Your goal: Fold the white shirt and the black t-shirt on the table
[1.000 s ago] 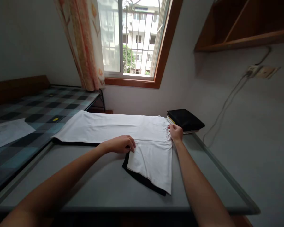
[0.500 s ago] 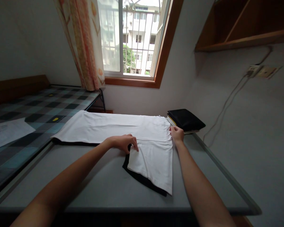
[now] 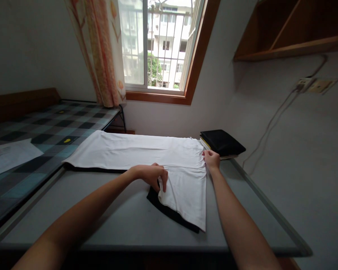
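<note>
A white garment (image 3: 135, 150), with black cloth (image 3: 174, 217) showing along its lower edges, lies spread over the grey table. Its long part runs to the left, while a short, flared part points towards me. My left hand (image 3: 154, 176) pinches the left edge of the flared part, lifting the white cloth a little off the black. At the gathered right edge, my right hand (image 3: 212, 160) is closed with thumb and fingers on the cloth. Just beyond that hand sits a black folder-like item (image 3: 222, 142) on some papers or books.
The grey table (image 3: 124, 228) has a raised right edge beside the wall. On the left stands a bed with a checked cover (image 3: 45, 129) and a sheet of paper (image 3: 11, 155). A window, a curtain (image 3: 101, 52) and a wooden shelf (image 3: 293, 48) are behind and above.
My left hand has moved slightly right, pulling the white edge up and away from the black cloth, so more black shows. The right hand stays at the gathered edge.
</note>
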Available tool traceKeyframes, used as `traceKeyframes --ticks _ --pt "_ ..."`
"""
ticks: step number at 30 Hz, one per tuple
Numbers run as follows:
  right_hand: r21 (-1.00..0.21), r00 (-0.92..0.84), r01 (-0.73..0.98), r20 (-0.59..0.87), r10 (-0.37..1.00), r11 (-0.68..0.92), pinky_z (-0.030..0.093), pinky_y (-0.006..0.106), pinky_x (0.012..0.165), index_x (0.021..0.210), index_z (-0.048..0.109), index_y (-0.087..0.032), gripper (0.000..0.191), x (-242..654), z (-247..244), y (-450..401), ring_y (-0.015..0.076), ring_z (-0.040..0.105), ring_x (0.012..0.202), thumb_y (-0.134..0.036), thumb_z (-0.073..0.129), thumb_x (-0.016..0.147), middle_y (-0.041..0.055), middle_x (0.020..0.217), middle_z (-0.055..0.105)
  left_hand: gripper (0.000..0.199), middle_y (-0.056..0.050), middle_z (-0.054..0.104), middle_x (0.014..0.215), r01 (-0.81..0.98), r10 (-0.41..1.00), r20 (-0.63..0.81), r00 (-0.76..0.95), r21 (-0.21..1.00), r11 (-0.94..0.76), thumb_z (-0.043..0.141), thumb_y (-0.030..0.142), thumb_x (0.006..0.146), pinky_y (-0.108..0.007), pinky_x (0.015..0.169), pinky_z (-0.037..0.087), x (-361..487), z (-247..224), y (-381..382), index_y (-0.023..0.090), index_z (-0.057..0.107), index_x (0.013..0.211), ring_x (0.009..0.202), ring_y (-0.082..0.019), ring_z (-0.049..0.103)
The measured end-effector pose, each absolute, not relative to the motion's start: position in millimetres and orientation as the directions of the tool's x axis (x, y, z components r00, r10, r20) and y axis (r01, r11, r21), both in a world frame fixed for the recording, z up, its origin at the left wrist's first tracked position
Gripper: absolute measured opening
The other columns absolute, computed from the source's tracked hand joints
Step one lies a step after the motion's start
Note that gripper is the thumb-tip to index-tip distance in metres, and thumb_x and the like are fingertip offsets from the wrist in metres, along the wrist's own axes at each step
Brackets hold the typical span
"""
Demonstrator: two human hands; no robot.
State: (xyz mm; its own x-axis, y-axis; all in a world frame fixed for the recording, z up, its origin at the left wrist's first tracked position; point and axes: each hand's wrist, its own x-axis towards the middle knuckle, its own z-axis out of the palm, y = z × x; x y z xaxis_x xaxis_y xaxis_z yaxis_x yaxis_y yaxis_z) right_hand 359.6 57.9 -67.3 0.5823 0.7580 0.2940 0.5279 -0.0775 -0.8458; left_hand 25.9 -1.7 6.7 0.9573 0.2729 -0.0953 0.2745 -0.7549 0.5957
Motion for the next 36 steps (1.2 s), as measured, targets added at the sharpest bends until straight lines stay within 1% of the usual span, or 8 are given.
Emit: traceKeyframes --ticks 3,5,9,12,18,23,26,36 --pt "-0.853 0.580 0.517 0.293 0.760 -0.066 0.045 0.028 0.055 0.064 0.070 -0.014 0.030 360.1 -68.4 58.4 0.0220 0.062 0.059 -0.037 0.051 0.069 0.0106 0.066 0.071 0.011 0.000 0.067 0.080 0.253 0.308 -0.036 0.951 0.664 -0.704 0.080 0.027 0.068 -0.028 0.086 0.038 29.9 2.0 -1.4 0.021 0.076 0.075 0.080 -0.015 0.059" --pt "-0.868 0.566 0.494 0.284 0.774 -0.043 0.045 0.028 0.053 0.065 0.069 -0.014 0.030 360.0 -68.8 58.4 0.0208 0.061 0.057 -0.038 0.052 0.069 0.0100 0.065 0.070 0.022 0.000 0.063 0.072 0.250 0.421 0.035 0.906 0.759 -0.601 0.074 0.038 0.074 -0.025 0.074 0.040 33.4 -3.9 3.1 0.016 0.071 0.071 0.072 -0.013 0.056" --pt "-0.913 0.529 0.408 0.254 0.810 0.020 0.044 0.027 0.050 0.068 0.068 -0.014 0.033 357.8 -67.2 58.9 0.0180 0.060 0.053 -0.043 0.054 0.069 0.0083 0.066 0.070 0.040 0.003 0.054 0.064 0.181 0.807 0.105 0.581 0.950 -0.253 0.064 0.053 0.078 -0.021 0.056 0.037 36.6 -23.3 22.5 0.014 0.060 0.072 0.060 -0.010 0.049" --pt "-0.939 0.540 0.337 0.250 0.804 0.066 0.044 0.026 0.051 0.069 0.067 -0.014 0.038 355.2 -64.9 60.4 0.0165 0.059 0.052 -0.049 0.052 0.071 0.0077 0.065 0.068 0.041 0.000 0.059 0.073 0.008 0.939 0.002 0.345 1.000 -0.005 0.067 0.052 0.076 -0.021 0.052 0.041 32.2 -37.4 38.9 0.014 0.058 0.086 0.060 -0.010 0.054" --pt "-0.901 0.431 0.432 0.229 0.873 0.022 0.046 0.026 0.053 0.085 0.068 -0.012 0.052 347.1 -61.0 59.7 0.0157 0.060 0.054 -0.057 0.042 0.083 0.0085 0.070 0.069 0.071 0.006 0.057 0.071 -0.178 0.965 -0.084 0.248 0.975 0.131 0.080 0.026 0.065 -0.024 0.057 0.049 18.5 -42.9 50.6 0.022 0.044 0.126 0.058 -0.009 0.057" --pt "-0.572 0.169 0.820 0.268 0.948 0.015 0.047 0.028 0.070 0.103 0.069 -0.019 0.035 328.2 -54.8 48.8 0.0189 0.065 0.076 -0.043 0.054 0.084 0.0070 0.086 0.072 0.051 0.005 0.053 0.063 -0.044 0.920 -0.103 0.378 0.991 0.129 0.080 0.021 0.063 -0.018 0.051 0.041 15.1 -47.8 52.1 0.009 0.063 0.110 0.051 -0.004 0.050" --pt "-0.437 0.108 0.899 0.245 0.963 0.011 0.045 0.028 0.075 0.111 0.068 -0.021 0.034 318.2 -52.2 44.2 0.0191 0.064 0.081 -0.035 0.056 0.082 0.0058 0.090 0.072 0.062 0.006 0.053 0.063 -0.022 0.927 -0.142 0.348 0.987 0.160 0.080 0.017 0.063 -0.018 0.050 0.039 14.0 -54.3 55.0 0.009 0.060 0.121 0.050 -0.004 0.049" --pt "-0.408 0.222 0.900 0.132 0.966 -0.151 0.046 0.028 0.074 0.102 0.072 -0.018 0.032 319.7 -52.9 46.2 0.0233 0.066 0.089 -0.038 0.058 0.081 0.0102 0.094 0.073 0.099 0.008 0.051 0.062 -0.077 0.905 -0.110 0.410 0.985 0.154 0.083 0.013 0.059 -0.022 0.058 0.050 7.1 -41.5 48.7 0.017 0.036 0.147 0.052 -0.006 0.054"
